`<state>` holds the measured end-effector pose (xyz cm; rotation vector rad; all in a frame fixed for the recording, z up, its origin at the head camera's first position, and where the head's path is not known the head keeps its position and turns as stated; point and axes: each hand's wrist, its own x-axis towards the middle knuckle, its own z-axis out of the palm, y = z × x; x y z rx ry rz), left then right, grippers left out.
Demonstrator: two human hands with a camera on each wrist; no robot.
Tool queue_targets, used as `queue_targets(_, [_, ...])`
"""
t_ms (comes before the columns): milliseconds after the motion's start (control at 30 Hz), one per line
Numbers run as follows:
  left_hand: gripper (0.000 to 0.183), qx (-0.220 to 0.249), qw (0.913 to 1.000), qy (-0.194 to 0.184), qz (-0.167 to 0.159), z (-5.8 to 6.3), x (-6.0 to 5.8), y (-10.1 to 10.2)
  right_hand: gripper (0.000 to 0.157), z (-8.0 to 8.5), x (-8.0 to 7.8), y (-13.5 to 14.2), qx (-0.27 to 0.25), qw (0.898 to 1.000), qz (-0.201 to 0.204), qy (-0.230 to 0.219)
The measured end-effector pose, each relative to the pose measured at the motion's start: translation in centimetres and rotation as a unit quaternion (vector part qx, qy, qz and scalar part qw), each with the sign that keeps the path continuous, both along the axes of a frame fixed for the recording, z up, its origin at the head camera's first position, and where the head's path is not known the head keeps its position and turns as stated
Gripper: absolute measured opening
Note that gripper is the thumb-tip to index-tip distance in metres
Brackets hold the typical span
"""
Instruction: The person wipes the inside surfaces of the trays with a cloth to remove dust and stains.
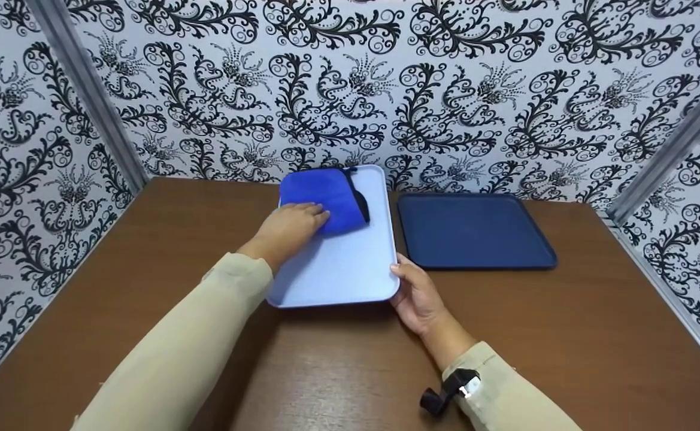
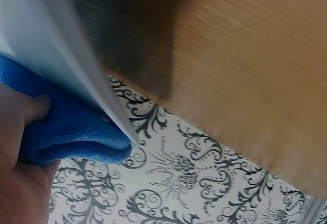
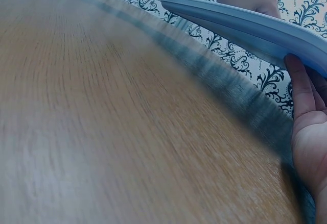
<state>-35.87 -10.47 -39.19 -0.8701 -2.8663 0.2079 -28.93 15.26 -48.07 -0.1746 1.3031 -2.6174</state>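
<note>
My right hand (image 1: 418, 296) grips a light blue-white tray (image 1: 350, 272) at its near right corner, thumb on the rim and fingers underneath. In the right wrist view the tray (image 3: 245, 22) is tilted and raised off the table, fingertips against its underside. A folded blue cloth (image 1: 320, 194) with a dark patch along its right side lies against the tray's far left part. My left hand (image 1: 290, 230) holds this cloth to the tray's surface. The left wrist view shows the thumb and palm around the soft, folded cloth (image 2: 76, 137), close to the tray's edge.
A dark navy tray (image 1: 475, 230) lies flat on the brown wooden table (image 1: 595, 335), right of the raised tray. A patterned wall (image 1: 350, 90) stands behind the table, with metal posts at both corners. A black camera mount (image 1: 448, 389) sits on the right sleeve.
</note>
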Motion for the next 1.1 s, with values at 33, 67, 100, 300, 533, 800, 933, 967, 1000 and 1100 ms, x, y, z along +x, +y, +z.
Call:
queue_targets(33, [0.045,-0.001,1.0000,0.002,0.002,-0.1,-0.1,-0.3,0.035,0.0,0.0,0.0,0.001,1.000,0.000,-0.001])
queue_targets(67, [0.045,-0.001,1.0000,0.002,0.005,-0.1,-0.1,-0.5,0.036,0.0,0.0,0.0,0.002,1.000,-0.001,-0.001])
queue_targets(100, [0.045,-0.003,1.0000,0.005,0.007,-0.1,-0.2,-0.7,0.036,0.0,0.0,0.0,0.003,1.000,0.000,-0.002])
queue_targets(300, [0.046,-0.003,0.9998,0.005,0.018,-0.1,-0.3,-1.5,0.035,0.0,0.1,0.0,0.002,1.000,0.001,-0.003])
queue_targets(533, [0.046,0.009,0.9993,0.006,0.037,-0.2,-0.4,-2.1,0.037,-0.1,0.1,0.0,-0.001,1.000,0.011,0.005])
queue_targets(800, [0.043,0.034,0.9960,0.030,0.077,-0.9,-0.4,-2.1,0.036,-0.1,0.1,0.1,-0.009,1.000,0.022,0.015])
queue_targets(933, [0.044,0.074,0.9913,0.008,0.109,-1.2,-0.5,-1.9,0.036,-0.1,0.1,0.1,-0.010,0.999,0.028,0.020])
queue_targets(967, [0.044,0.087,0.9895,0.004,0.115,-1.2,-0.6,-1.8,0.036,-0.1,0.1,0.1,-0.009,0.999,0.030,0.022])
queue_targets(1000, [0.043,0.102,0.9873,-0.002,0.122,-1.3,-0.6,-1.8,0.036,-0.1,0.1,0.1,-0.008,0.999,0.031,0.022])
queue_targets(1100, [0.041,0.151,0.9784,-0.019,0.140,-1.4,-0.7,-1.6,0.037,-0.1,0.1,0.1,-0.004,0.999,0.039,0.024])
